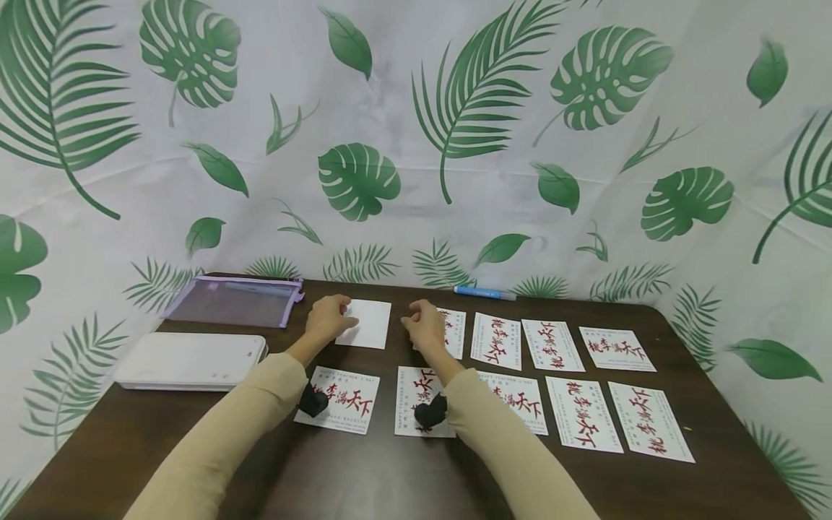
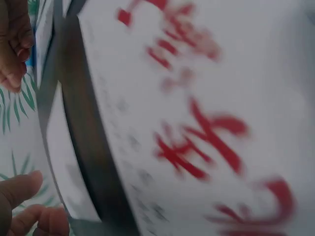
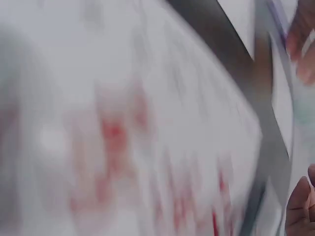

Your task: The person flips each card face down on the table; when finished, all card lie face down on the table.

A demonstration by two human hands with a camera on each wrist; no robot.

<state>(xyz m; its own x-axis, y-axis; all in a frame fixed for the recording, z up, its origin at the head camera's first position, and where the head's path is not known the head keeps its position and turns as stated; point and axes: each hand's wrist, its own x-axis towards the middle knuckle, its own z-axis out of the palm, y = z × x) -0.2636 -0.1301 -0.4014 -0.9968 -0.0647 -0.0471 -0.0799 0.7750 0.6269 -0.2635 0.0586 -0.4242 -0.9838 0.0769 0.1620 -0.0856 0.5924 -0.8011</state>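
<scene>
A blank white card (image 1: pixel 372 325) lies toward the back of the dark table. Over its left edge is my left hand (image 1: pixel 328 319), thumb and fingers bent a little and apart, with nothing seen between them. My right hand (image 1: pixel 425 326) hovers to the right of that card, beside a card with red characters (image 1: pixel 453 332) that it partly covers; its fingers are loosely bent around no visible thing. In the left wrist view, the left thumb and fingertips (image 2: pixel 42 216) show a gap between them. A blurred printed card (image 3: pixel 147 123) fills most of the right wrist view.
Several more red-lettered cards, such as one at the front left (image 1: pixel 341 401), lie in two rows. On the left are a white flat box (image 1: pixel 191 360) and a purple mesh pouch (image 1: pixel 227 302). A blue marker (image 1: pixel 484 293) lies by the leaf-patterned curtain (image 1: pixel 390 238).
</scene>
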